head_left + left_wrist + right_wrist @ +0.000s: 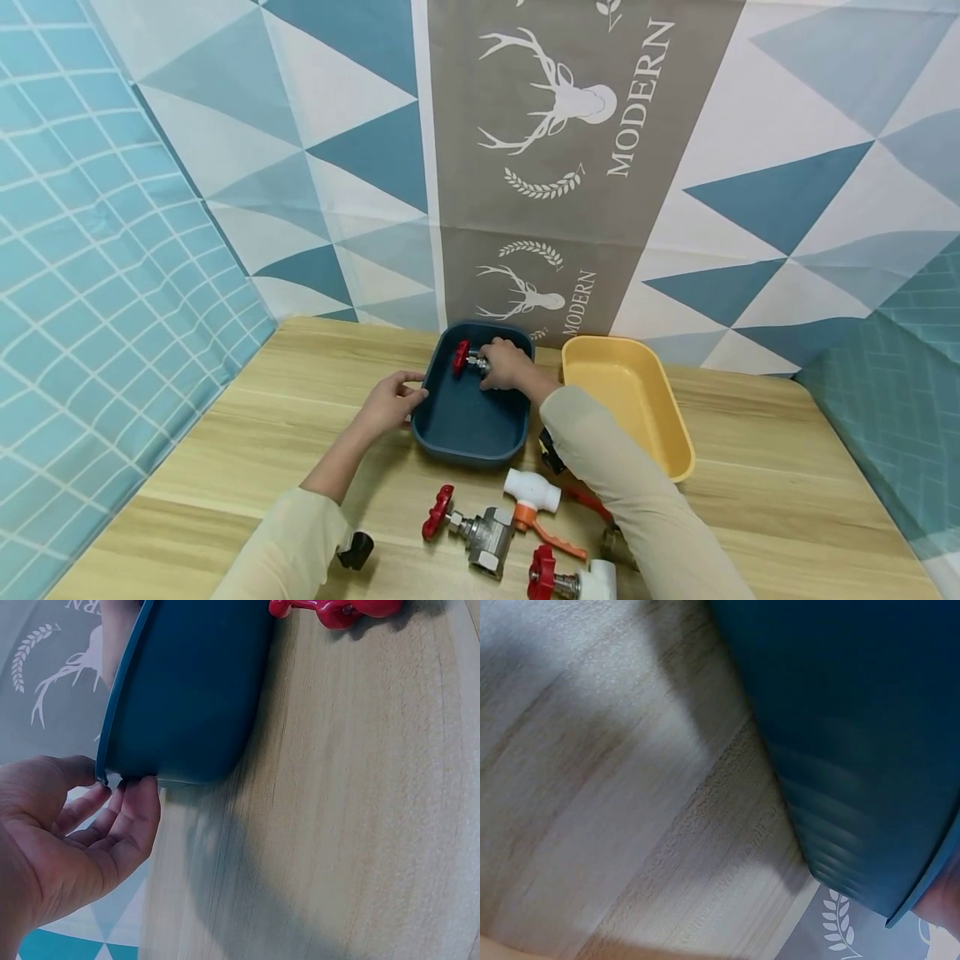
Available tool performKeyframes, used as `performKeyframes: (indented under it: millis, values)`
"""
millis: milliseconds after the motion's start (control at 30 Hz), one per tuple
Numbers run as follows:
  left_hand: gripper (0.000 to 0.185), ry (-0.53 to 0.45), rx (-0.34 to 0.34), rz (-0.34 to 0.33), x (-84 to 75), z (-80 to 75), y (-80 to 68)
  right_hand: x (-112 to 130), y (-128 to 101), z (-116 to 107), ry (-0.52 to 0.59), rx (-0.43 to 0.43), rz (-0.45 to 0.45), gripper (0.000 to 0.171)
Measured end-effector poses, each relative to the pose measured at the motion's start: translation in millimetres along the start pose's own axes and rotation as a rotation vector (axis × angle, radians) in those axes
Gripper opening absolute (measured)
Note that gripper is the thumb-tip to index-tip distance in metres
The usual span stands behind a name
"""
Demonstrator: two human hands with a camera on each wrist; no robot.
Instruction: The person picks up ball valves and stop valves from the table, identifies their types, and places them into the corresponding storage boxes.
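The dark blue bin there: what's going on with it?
A person has their left grip on the left edge of the dark blue bin, and their right grip holds a red-wheeled valve inside it, near the far end. A yellow bin stands to the right. More valves lie on the wooden table, nearer the person.

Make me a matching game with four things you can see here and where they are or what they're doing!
Things:
1. left hand
2. right hand
3. yellow tray
4. orange-handled valve

Places and doings:
A. on the right of the blue tray, partly behind a sleeve
B. lying on the table, with a white body
C. inside the blue tray, gripping a red-handled valve
D. holding the blue tray's rim

Pairs: 1-D, 2-C, 3-A, 4-B
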State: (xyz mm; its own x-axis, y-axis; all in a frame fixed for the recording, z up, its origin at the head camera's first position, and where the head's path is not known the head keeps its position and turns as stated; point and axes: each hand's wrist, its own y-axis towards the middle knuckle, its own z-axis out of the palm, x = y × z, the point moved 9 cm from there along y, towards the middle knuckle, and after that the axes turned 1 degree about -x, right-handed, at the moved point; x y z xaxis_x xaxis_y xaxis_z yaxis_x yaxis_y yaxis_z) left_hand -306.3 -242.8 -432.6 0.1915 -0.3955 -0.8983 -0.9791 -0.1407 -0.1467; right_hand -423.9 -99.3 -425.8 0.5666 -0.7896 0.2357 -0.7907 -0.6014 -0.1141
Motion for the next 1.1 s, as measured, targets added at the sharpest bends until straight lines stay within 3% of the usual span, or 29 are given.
performKeyframes:
  millis: [1100]
  values:
    - [0.036, 0.001, 0.006, -0.007, -2.9, 0.5, -4.2, -0.8, -0.4, 0.7, -0.002, 0.030, 0.020, 0.054]
